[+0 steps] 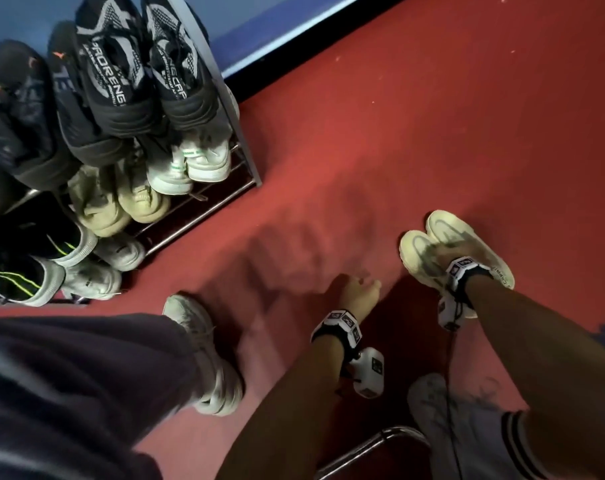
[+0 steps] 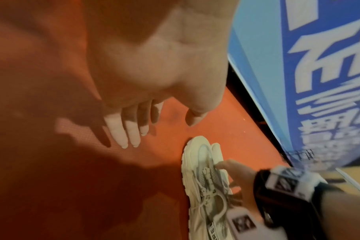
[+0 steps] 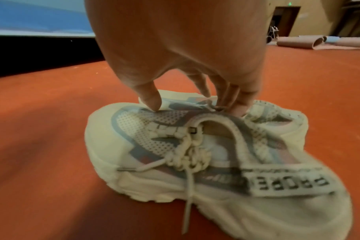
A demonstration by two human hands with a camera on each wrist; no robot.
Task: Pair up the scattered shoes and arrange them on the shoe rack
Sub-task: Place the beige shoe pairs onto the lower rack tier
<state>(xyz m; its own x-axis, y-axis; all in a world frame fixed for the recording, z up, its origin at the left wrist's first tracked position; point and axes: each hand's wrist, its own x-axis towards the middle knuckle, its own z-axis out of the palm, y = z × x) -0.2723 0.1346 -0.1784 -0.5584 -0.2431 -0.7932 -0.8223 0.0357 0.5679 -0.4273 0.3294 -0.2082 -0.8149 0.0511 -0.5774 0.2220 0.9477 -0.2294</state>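
Note:
A pair of cream mesh sneakers point(image 1: 429, 237) lies side by side on the red floor, right of the shoe rack point(image 1: 204, 206). My right hand point(image 1: 448, 254) grips the pair from above. In the right wrist view its thumb presses the near sneaker's point(image 3: 154, 146) mesh toe and its fingers point(image 3: 226, 97) hook in at the far sneaker's collar. My left hand point(image 1: 361, 289) hovers left of the pair, fingers point(image 2: 131, 134) straight and holding nothing. The left wrist view shows the sneakers point(image 2: 201, 162) just below that hand.
The rack holds black knit sneakers point(image 1: 121, 74) on top, with white point(image 1: 190, 161), beige point(image 1: 121, 202) and black-and-green point(image 1: 27, 271) shoes lower down. My own feet in pale shoes point(image 1: 207, 351) stand close. A chrome tube point(image 1: 373, 445) lies near my right leg. A blue banner wall point(image 1: 294, 29) borders the floor.

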